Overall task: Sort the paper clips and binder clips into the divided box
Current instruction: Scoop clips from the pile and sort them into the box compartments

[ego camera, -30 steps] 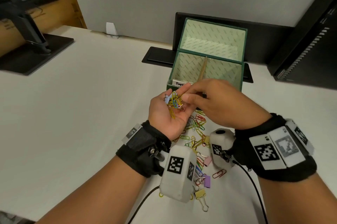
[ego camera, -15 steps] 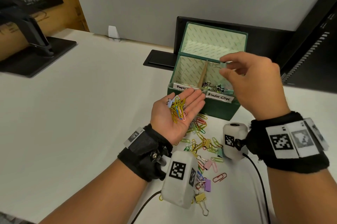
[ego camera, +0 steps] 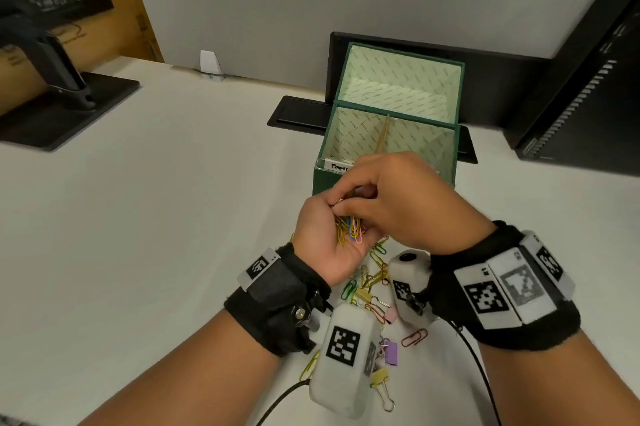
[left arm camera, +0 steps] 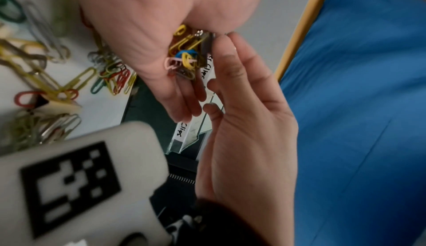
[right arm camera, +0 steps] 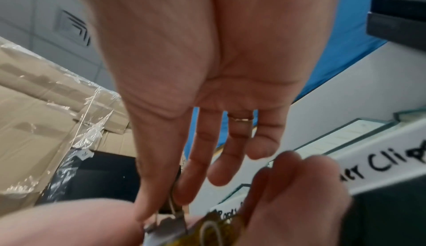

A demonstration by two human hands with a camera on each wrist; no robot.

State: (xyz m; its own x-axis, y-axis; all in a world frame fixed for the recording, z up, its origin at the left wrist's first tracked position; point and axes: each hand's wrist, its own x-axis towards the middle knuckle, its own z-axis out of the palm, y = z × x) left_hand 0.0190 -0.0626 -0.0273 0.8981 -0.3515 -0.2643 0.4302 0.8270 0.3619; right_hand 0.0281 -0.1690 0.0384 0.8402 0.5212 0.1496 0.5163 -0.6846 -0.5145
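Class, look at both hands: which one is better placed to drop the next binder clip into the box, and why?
Right. The right hand already pinches a binder clip from the left hand, which is cupped, holding paper clips, near the divided box.

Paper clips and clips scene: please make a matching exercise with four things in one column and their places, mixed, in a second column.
Things:
1. bunch of paper clips
2. purple binder clip
3. green box
4. right hand

Places:
A. on the table, beside the left wrist camera
B. in the palm of the left hand
C. on the table behind both hands
D. over the left palm, fingertips pinching among the clips

Pairs: 1-B, 2-A, 3-C, 4-D
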